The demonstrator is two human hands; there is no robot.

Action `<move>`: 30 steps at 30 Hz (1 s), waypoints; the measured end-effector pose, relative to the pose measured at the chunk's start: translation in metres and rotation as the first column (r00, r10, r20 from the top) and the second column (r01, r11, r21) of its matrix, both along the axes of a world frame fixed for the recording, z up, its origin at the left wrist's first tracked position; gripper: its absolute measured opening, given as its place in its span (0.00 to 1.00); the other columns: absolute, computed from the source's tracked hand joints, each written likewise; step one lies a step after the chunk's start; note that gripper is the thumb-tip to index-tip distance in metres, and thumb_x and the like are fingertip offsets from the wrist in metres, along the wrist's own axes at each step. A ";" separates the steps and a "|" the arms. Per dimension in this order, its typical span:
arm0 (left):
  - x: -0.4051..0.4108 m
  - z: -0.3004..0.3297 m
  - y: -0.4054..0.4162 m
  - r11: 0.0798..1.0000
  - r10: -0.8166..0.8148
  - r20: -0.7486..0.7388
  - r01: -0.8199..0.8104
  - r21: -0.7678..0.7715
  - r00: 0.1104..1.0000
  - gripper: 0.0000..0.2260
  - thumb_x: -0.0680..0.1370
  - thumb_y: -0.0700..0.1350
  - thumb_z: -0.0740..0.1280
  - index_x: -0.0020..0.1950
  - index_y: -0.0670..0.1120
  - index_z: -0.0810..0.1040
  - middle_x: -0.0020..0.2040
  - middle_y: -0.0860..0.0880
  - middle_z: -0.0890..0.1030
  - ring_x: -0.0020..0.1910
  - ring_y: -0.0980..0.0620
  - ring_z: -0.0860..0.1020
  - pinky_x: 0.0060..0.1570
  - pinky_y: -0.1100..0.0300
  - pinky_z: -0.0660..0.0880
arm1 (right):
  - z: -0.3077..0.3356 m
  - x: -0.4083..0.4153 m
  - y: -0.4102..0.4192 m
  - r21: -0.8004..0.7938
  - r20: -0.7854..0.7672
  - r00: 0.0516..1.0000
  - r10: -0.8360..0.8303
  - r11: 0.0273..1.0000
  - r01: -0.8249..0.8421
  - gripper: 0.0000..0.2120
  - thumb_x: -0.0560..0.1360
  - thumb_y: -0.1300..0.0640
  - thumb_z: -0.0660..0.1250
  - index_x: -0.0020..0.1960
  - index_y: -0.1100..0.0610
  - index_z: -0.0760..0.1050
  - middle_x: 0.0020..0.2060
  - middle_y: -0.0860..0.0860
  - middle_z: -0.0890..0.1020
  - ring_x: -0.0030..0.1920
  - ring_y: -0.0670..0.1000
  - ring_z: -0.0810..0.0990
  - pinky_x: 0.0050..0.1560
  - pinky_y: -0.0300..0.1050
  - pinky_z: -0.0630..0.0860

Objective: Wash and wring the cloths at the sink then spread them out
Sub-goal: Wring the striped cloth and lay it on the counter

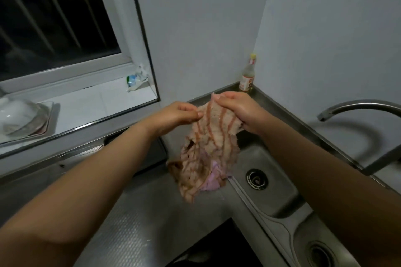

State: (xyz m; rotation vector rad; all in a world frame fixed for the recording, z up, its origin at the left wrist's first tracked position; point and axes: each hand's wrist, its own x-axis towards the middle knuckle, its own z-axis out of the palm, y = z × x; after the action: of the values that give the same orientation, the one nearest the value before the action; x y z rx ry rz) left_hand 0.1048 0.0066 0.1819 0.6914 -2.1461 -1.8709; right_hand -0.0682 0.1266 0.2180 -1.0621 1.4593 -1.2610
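Note:
A beige cloth with reddish stripes (208,147) hangs crumpled above the steel counter and the sink's left rim. My left hand (180,114) pinches its upper left edge. My right hand (236,108) grips the upper right edge, fingers curled over the fabric. Behind the hanging cloth, a pink cloth (213,180) lies on the counter at the sink's edge, mostly hidden. The steel sink (280,182) with its round drain (256,179) lies to the right, below my right forearm.
A curved steel faucet (355,107) arches over the sink at right. A sauce bottle (247,76) stands in the back corner. On the tiled window ledge sit a glass lid on a tray (21,118) and a crumpled packet (135,80). A second drain (321,254) shows at lower right.

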 end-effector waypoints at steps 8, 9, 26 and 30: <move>0.078 -0.001 -0.025 0.998 0.055 0.005 -0.055 -0.026 0.998 0.09 0.74 0.39 0.73 0.44 0.44 0.72 0.35 0.51 0.75 0.36 0.56 0.74 0.40 0.64 0.73 | 0.004 0.073 -0.049 0.001 -0.442 0.887 0.131 0.989 -0.145 0.04 0.79 0.57 0.63 0.48 0.55 0.76 0.37 0.46 0.77 0.39 0.41 0.75 0.41 0.29 0.71; 0.087 -0.002 -0.028 0.998 0.055 0.022 -0.054 -0.039 0.998 0.10 0.73 0.41 0.74 0.44 0.44 0.72 0.36 0.50 0.74 0.37 0.55 0.73 0.41 0.63 0.72 | 0.006 0.083 -0.055 -0.001 -0.409 0.900 0.152 0.986 -0.167 0.04 0.79 0.57 0.63 0.47 0.53 0.75 0.38 0.47 0.78 0.39 0.42 0.76 0.43 0.31 0.72; 0.249 -0.031 -0.091 0.907 0.419 -0.002 -0.419 -0.032 0.908 0.11 0.73 0.49 0.72 0.35 0.49 0.73 0.35 0.52 0.73 0.38 0.52 0.73 0.39 0.59 0.69 | -0.019 0.166 -0.134 -0.077 -0.536 0.844 -0.013 0.996 -0.034 0.07 0.82 0.55 0.56 0.54 0.55 0.71 0.41 0.46 0.75 0.40 0.43 0.75 0.37 0.34 0.73; 0.260 -0.023 -0.096 0.624 0.568 0.396 -0.064 -0.779 0.721 0.16 0.76 0.59 0.67 0.37 0.49 0.72 0.33 0.52 0.75 0.36 0.50 0.74 0.34 0.56 0.68 | -0.030 0.184 -0.141 -0.198 -0.549 0.831 -0.089 0.980 -0.025 0.06 0.82 0.57 0.55 0.54 0.55 0.70 0.38 0.46 0.74 0.37 0.45 0.75 0.37 0.41 0.75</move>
State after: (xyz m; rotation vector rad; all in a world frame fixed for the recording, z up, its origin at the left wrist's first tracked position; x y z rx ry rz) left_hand 0.3651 -0.0889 0.1593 1.5025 -2.5686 -0.4654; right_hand 0.1157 -0.0143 0.1882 -1.6482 1.8105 -1.1886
